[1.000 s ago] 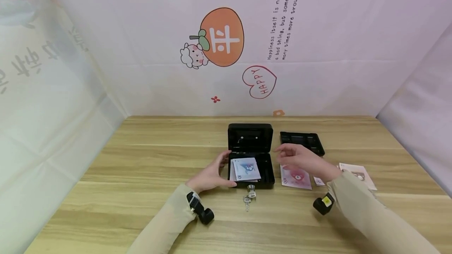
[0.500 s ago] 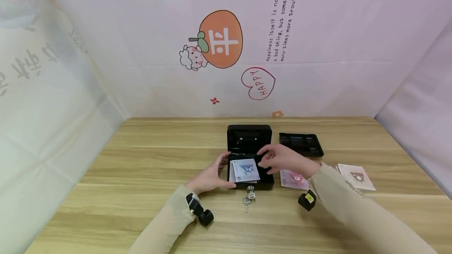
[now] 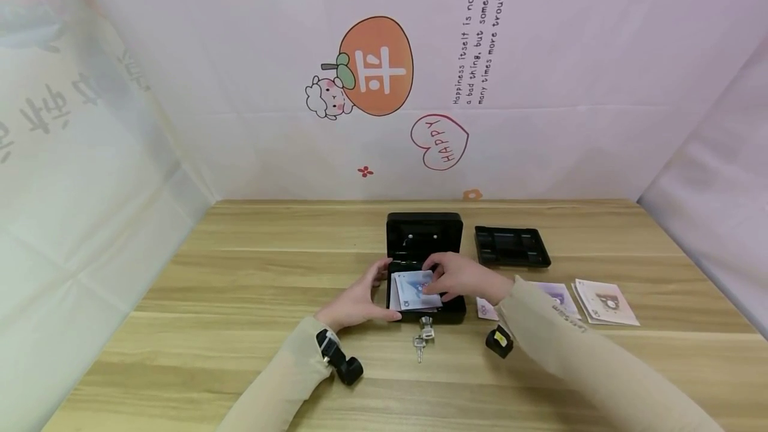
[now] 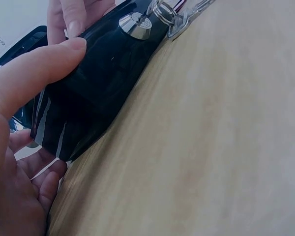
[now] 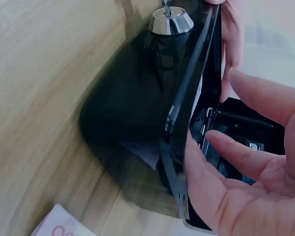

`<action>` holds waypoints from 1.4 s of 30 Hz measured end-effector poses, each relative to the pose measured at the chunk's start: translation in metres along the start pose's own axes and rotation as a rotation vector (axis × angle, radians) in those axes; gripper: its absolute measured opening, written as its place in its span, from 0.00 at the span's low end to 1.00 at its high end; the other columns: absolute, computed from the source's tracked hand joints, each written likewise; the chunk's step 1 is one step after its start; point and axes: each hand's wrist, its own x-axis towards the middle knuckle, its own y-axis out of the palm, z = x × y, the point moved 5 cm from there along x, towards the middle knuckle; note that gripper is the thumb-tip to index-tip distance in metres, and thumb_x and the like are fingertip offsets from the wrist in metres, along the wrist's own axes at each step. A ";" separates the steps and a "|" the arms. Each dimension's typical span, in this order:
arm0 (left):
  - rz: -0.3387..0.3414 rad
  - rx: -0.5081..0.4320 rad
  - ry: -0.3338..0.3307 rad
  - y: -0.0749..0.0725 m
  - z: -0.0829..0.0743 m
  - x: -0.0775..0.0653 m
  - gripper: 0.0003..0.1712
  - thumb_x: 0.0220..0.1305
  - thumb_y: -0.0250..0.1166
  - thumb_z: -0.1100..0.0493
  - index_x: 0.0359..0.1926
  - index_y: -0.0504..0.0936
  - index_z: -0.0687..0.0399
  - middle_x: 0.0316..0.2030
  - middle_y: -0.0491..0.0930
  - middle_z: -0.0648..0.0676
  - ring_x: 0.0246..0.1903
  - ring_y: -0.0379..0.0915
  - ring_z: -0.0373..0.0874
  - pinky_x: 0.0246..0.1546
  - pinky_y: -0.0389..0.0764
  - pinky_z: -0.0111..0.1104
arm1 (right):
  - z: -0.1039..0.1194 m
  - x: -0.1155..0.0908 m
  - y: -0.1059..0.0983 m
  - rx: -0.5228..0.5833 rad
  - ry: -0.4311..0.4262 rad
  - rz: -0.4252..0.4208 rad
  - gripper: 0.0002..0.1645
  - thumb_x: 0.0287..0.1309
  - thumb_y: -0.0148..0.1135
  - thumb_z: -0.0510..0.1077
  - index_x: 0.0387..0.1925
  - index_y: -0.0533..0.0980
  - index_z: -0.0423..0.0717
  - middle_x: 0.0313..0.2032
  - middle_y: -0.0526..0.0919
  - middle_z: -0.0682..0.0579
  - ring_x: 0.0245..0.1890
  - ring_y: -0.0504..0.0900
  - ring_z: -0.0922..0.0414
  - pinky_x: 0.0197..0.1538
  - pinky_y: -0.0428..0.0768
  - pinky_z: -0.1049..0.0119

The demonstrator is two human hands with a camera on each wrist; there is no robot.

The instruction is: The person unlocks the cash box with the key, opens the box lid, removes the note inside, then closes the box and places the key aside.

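Note:
A small black cash box (image 3: 454, 314) stands on the table with its lid (image 3: 425, 227) raised. Several banknotes (image 3: 408, 297) with a blue cartoon print lie in its left part. My left hand (image 3: 359, 300) grips the box's left end, thumb on the front rim (image 4: 96, 37) and fingers around the side. Reaching in from the right, my right hand (image 3: 465, 277) is over the notes' right edge. Its thumb and fingers stand apart in the right wrist view, and I see nothing between them. Keys (image 3: 419, 347) hang from the lock (image 5: 171, 22) at the front.
Behind and right of the box lies a black compartment tray (image 3: 511, 245). Several more notes rest on the right: a pink one (image 3: 485, 310) partly under my right arm, a purple one (image 3: 558, 295) and a brownish pile (image 3: 612, 305). A printed cloth (image 3: 540, 152) rises behind the table.
My right hand has moved left, from above the pink note into the box and over the blue notes. The purple note has come into view behind the sleeve. My left hand stays put.

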 end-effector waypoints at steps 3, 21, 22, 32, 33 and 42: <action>0.000 -0.004 0.003 0.000 -0.001 0.000 0.59 0.48 0.75 0.57 0.73 0.47 0.48 0.69 0.56 0.57 0.67 0.55 0.53 0.67 0.58 0.49 | 0.002 0.001 0.002 -0.067 0.030 -0.024 0.27 0.51 0.69 0.40 0.52 0.72 0.37 0.33 0.77 0.47 0.29 0.78 0.56 0.34 0.84 0.64; -0.002 0.004 0.005 -0.001 0.001 -0.001 0.59 0.47 0.75 0.56 0.73 0.46 0.46 0.70 0.54 0.57 0.68 0.54 0.53 0.68 0.57 0.49 | 0.013 0.004 0.012 -0.399 0.036 -0.115 0.27 0.46 0.72 0.49 0.48 0.77 0.42 0.45 0.81 0.46 0.34 0.76 0.56 0.43 0.78 0.59; -0.002 0.002 0.007 -0.001 0.001 -0.001 0.59 0.47 0.75 0.55 0.73 0.46 0.46 0.70 0.54 0.57 0.68 0.54 0.53 0.68 0.57 0.49 | 0.013 0.004 0.012 -0.402 0.031 -0.121 0.27 0.46 0.73 0.49 0.47 0.77 0.42 0.45 0.81 0.47 0.36 0.75 0.55 0.45 0.77 0.58; 0.005 0.003 0.011 -0.001 0.000 -0.001 0.59 0.48 0.75 0.56 0.74 0.46 0.48 0.71 0.54 0.58 0.68 0.53 0.54 0.68 0.56 0.49 | 0.007 0.005 0.012 -0.178 0.047 -0.104 0.23 0.46 0.72 0.42 0.45 0.76 0.39 0.29 0.78 0.49 0.22 0.78 0.59 0.28 0.80 0.69; 0.006 0.003 0.009 -0.001 0.000 -0.001 0.59 0.48 0.75 0.55 0.74 0.46 0.48 0.71 0.54 0.57 0.68 0.53 0.54 0.68 0.56 0.49 | 0.007 0.006 0.012 -0.160 0.050 -0.101 0.22 0.46 0.72 0.41 0.45 0.77 0.39 0.30 0.78 0.49 0.23 0.78 0.59 0.29 0.81 0.69; 0.005 0.008 0.001 -0.001 0.001 0.000 0.59 0.48 0.75 0.55 0.74 0.46 0.46 0.70 0.54 0.58 0.68 0.54 0.54 0.68 0.57 0.50 | 0.005 0.005 0.012 -0.207 0.047 -0.100 0.19 0.47 0.72 0.43 0.41 0.78 0.40 0.23 0.78 0.52 0.20 0.76 0.60 0.26 0.75 0.70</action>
